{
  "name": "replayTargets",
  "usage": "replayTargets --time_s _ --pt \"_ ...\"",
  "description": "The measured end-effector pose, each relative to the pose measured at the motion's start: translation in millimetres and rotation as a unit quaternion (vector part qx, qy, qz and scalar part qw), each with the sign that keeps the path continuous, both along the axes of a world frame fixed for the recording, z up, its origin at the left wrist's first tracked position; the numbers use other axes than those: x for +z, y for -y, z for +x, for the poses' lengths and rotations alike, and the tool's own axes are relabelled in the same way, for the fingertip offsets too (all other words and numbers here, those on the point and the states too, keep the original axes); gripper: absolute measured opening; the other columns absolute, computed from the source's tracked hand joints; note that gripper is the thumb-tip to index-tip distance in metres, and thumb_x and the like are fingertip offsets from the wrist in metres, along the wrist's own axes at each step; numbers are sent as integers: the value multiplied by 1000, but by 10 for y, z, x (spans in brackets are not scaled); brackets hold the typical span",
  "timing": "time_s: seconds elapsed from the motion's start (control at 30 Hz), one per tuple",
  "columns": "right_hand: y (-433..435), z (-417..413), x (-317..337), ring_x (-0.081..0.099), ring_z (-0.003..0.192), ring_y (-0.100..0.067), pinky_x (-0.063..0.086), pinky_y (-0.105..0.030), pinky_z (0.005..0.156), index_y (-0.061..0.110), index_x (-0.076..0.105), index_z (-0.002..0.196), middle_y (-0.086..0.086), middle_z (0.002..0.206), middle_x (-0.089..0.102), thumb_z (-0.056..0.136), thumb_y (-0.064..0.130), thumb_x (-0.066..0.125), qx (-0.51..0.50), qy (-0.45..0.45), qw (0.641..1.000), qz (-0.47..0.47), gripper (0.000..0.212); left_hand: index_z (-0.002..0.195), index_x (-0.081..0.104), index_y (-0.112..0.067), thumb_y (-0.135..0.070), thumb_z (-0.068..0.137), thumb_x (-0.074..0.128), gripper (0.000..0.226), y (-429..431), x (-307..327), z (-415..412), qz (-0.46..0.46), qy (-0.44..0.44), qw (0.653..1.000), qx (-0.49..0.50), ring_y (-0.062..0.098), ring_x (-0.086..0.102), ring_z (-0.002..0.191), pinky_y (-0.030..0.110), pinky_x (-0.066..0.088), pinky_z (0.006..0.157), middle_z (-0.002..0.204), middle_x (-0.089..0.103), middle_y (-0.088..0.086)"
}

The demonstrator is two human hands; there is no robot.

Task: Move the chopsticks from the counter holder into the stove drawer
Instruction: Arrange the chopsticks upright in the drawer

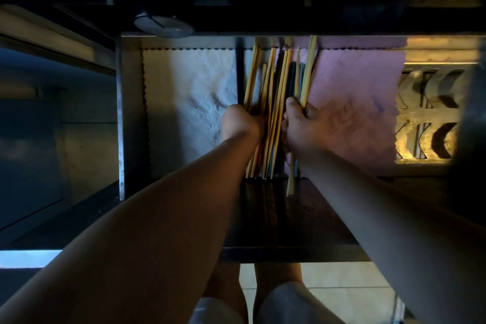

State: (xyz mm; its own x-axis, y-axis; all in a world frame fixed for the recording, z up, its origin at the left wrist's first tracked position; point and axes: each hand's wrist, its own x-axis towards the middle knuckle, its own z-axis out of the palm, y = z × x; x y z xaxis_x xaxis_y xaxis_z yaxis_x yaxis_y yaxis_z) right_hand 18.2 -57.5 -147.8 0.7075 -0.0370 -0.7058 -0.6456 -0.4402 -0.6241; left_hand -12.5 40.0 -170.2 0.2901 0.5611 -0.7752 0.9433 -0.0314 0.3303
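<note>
An open stainless-steel drawer (pixel 131 113) seen from above in dim light. Its floor is lined with a white textured paper sheet (pixel 189 102) on the left and a pink textured paper sheet (pixel 355 102) on the right; at the far right a metal divider insert with crescent-shaped cutouts (pixel 431 113) catches yellow light. A round grey knob (pixel 163 24) sits above the drawer's far edge. A spread bundle of yellow, tan and dark chopsticks (pixel 276 79) lies lengthwise along the drawer's middle, between the two sheets; one pale stick overhangs the dark near front panel (pixel 289 218). Both forearms reach in from below. The left hand (pixel 243 122) is curled around the left part of the bundle; the right hand (pixel 306 123) has its fingers closed on the right part, thumb uppermost. Pale tiled floor (pixel 342 287) and the person's knees show beneath.
</note>
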Motion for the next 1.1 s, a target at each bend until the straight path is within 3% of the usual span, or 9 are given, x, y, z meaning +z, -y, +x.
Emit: replayTargets --time_s 0.1,0.23,0.33,0.4,0.47,0.53,0.73,0.87,1.1 --pt "-2 -7 -39 57 61 -21 45 -30 59 21 57 75 1 63 54 90 47 53 -5 -19 1000 -18 30 108 70 -7 -33 83 72 37 -65 3 -43 -23 9 1000 9 28 69 95 33 56 79 100 72 12" --pt "-54 -22 -54 61 79 -28 51 -41 68 22 55 77 -3 77 59 85 41 64 -20 -63 997 -29 22 97 73 -6 -32 80 72 31 -145 41 -92 -48 35 998 36 29 71 82 34 58 71 84 73 12" --pt "-104 -43 -65 65 84 -35 56 -49 76 17 51 78 -10 81 60 82 34 70 0 -40 997 -68 25 82 70 -5 -33 81 72 28 -206 78 -147 -55 45 996 58 25 59 54 27 44 53 58 60 5" --pt "-152 -57 -94 61 69 -28 53 -40 65 13 53 70 -3 66 54 82 34 70 12 -15 996 -88 30 81 68 -6 -28 83 69 23 -266 101 -206 -62 42 994 80 17 44 43 23 34 47 49 48 0" --pt "-200 -75 -125 55 62 -24 42 -29 57 7 59 71 -5 61 54 82 35 70 37 19 990 -133 32 79 67 -9 -27 85 68 19 -330 133 -267 -70 42 992 101 15 40 42 22 33 49 48 44 -1" --pt "-244 -96 -160 62 71 -30 40 -27 59 1 69 84 -16 73 65 82 34 70 44 47 985 -158 34 72 64 -13 -28 87 68 22 -381 168 -326 -82 46 989 111 15 40 42 23 34 51 48 43 -2" --pt "-318 -145 -174 65 96 -27 28 -12 59 10 72 98 -13 100 71 85 32 68 85 66 975 -193 26 67 61 -14 -32 88 68 29 -462 200 -419 -73 60 988 125 16 45 44 27 41 53 53 50 0" --pt "-377 -178 -173 66 96 -30 48 -27 75 7 71 93 -14 98 71 81 34 69 136 79 964 -216 30 66 60 -14 -30 89 67 29 -488 218 -448 -83 73 984 140 14 45 45 25 40 51 54 50 0" --pt "-494 -197 -202 68 93 -33 54 -34 78 7 70 97 -15 98 71 77 32 63 159 53 953 -254 33 67 62 -12 -27 88 68 27 -511 219 -505 -99 78 979 162 15 45 48 29 41 57 57 50 2"
